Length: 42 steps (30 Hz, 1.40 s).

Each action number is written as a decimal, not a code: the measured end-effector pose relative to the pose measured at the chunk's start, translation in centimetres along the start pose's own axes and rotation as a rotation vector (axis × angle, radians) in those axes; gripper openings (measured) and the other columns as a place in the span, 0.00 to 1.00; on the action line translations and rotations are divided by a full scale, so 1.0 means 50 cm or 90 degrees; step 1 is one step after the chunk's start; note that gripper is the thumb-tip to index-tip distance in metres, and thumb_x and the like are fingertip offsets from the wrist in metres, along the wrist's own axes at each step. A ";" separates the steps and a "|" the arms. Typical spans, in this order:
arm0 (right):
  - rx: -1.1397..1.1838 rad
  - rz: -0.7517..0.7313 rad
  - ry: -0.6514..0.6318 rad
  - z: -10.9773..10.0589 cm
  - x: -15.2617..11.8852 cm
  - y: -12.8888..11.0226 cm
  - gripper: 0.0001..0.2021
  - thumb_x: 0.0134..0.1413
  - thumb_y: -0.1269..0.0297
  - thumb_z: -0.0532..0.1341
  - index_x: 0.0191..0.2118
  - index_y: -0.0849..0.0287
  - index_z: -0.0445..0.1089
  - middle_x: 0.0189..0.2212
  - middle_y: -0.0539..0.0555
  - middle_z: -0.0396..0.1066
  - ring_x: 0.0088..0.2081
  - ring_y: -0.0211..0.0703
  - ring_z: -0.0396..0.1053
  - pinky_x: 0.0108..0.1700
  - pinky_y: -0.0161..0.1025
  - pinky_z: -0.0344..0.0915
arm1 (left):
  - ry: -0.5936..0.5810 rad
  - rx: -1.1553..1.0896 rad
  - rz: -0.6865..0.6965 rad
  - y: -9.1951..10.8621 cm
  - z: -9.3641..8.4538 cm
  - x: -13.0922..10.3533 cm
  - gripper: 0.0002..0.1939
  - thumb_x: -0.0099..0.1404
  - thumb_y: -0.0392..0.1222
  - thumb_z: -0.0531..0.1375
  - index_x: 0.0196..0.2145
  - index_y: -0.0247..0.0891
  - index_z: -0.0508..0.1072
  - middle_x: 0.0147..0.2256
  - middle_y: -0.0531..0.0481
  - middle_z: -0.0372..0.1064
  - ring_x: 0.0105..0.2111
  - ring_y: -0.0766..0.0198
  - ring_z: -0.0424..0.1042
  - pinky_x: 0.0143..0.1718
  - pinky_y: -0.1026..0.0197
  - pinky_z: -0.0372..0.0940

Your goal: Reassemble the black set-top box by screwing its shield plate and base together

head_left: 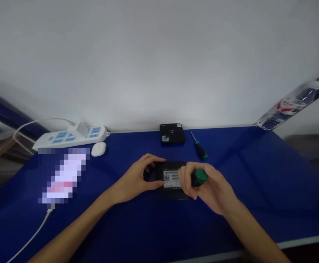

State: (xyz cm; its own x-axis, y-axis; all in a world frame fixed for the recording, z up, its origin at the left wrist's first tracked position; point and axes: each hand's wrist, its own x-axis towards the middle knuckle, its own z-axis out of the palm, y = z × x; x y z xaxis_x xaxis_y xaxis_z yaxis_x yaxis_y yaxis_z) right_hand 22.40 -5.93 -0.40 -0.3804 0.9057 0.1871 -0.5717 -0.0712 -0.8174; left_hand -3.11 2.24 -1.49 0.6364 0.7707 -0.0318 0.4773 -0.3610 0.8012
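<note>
A flat black box (159, 191) with a white printed label lies on the blue table in front of me. My left hand (137, 179) grips its left side, thumb at the near part and fingers at the far edge. Wrapped in the fingers of my right hand (210, 186) is a screwdriver (201, 176) with a green-ended handle, held over the box's right side. The screwdriver's tip is hidden behind my fingers. Beyond the labelled box sits a second black box (172, 133), and to its right lies another green and black screwdriver (200, 149).
A white power strip (97, 138) with a plugged-in charger stands at the back left. Near it are a white earphone case (98, 149) and a blurred-out phone (66, 175) on a white cable. A clear water bottle (291, 106) leans at the back right.
</note>
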 end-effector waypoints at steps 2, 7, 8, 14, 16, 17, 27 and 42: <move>0.001 0.004 0.005 0.001 0.000 -0.001 0.24 0.74 0.45 0.62 0.35 0.62 0.78 0.26 0.52 0.67 0.26 0.40 0.61 0.30 0.39 0.56 | -0.002 0.002 0.005 -0.003 0.001 0.000 0.29 0.65 0.44 0.74 0.62 0.54 0.75 0.55 0.50 0.72 0.51 0.53 0.72 0.50 0.50 0.68; 0.043 0.020 0.009 0.000 -0.004 0.004 0.18 0.65 0.47 0.71 0.39 0.60 0.75 0.29 0.51 0.68 0.26 0.38 0.60 0.30 0.37 0.56 | 0.002 0.008 0.011 -0.002 0.002 0.001 0.28 0.66 0.45 0.73 0.62 0.53 0.75 0.54 0.50 0.73 0.50 0.54 0.72 0.50 0.50 0.68; 0.048 0.022 0.009 0.000 -0.004 0.005 0.18 0.64 0.48 0.72 0.40 0.59 0.74 0.29 0.51 0.69 0.26 0.38 0.60 0.30 0.37 0.56 | 0.003 0.009 0.011 -0.001 0.001 0.000 0.28 0.66 0.45 0.73 0.62 0.53 0.75 0.54 0.50 0.73 0.51 0.54 0.72 0.50 0.51 0.68; 0.050 0.017 -0.002 0.003 -0.004 0.003 0.18 0.64 0.50 0.73 0.42 0.57 0.70 0.29 0.50 0.69 0.26 0.38 0.59 0.30 0.36 0.57 | -0.003 0.010 0.009 0.005 0.000 0.000 0.28 0.67 0.44 0.73 0.62 0.53 0.75 0.55 0.49 0.73 0.52 0.53 0.72 0.51 0.50 0.68; 0.049 0.017 -0.002 0.003 -0.003 0.003 0.18 0.64 0.50 0.74 0.42 0.56 0.69 0.29 0.49 0.69 0.26 0.38 0.59 0.31 0.36 0.57 | -0.006 0.009 0.007 0.005 0.000 0.000 0.28 0.67 0.45 0.73 0.62 0.53 0.75 0.55 0.49 0.73 0.52 0.53 0.72 0.51 0.49 0.68; 0.049 0.017 -0.001 0.003 -0.002 0.002 0.18 0.64 0.50 0.74 0.42 0.56 0.69 0.29 0.49 0.69 0.26 0.37 0.59 0.31 0.36 0.57 | -0.008 0.008 0.006 0.005 -0.001 0.000 0.28 0.67 0.45 0.73 0.62 0.53 0.75 0.54 0.49 0.72 0.51 0.53 0.72 0.51 0.49 0.68; 0.018 0.028 -0.040 -0.007 -0.008 0.007 0.19 0.63 0.49 0.75 0.44 0.57 0.72 0.30 0.49 0.71 0.27 0.38 0.61 0.33 0.37 0.59 | -0.010 0.010 0.003 0.005 -0.002 0.001 0.28 0.67 0.49 0.73 0.63 0.53 0.75 0.56 0.47 0.73 0.51 0.51 0.72 0.51 0.48 0.69; 0.020 0.041 -0.059 -0.008 -0.008 0.007 0.20 0.63 0.48 0.76 0.45 0.57 0.73 0.31 0.49 0.72 0.27 0.38 0.61 0.33 0.38 0.57 | -0.019 0.009 -0.004 0.005 -0.003 0.001 0.28 0.68 0.47 0.73 0.64 0.54 0.74 0.56 0.48 0.72 0.51 0.53 0.71 0.52 0.49 0.67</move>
State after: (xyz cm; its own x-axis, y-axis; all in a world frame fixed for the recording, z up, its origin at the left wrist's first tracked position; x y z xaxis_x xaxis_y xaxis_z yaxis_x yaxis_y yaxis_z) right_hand 22.66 -6.16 -0.96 -0.4816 0.8566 0.1852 -0.5659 -0.1426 -0.8121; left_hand -3.05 2.27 -1.20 0.6510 0.7572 -0.0541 0.4897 -0.3644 0.7921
